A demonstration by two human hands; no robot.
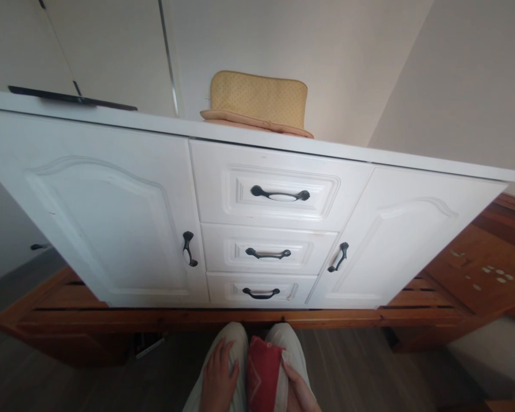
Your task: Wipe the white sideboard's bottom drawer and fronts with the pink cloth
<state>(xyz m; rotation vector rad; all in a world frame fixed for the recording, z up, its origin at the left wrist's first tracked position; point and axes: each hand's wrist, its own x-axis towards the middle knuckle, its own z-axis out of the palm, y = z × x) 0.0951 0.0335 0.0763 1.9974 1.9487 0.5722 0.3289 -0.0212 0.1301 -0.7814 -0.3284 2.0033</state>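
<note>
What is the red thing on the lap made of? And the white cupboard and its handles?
The red thing looks like soft cloth: it sags and creases between the left hand and right hand. The white cupboard seems painted wood, smooth with carved panels. Its handles look like dark metal, some with white middles, maybe ceramic.

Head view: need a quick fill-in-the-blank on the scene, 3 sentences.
1. The red cloth lies on the person's lap between the ___ hands.
2. The white cabinet has ___ drawers between its two doors.
3. The yellow cushion sits on ___ of the cabinet.

Missing words: two; three; top
</note>
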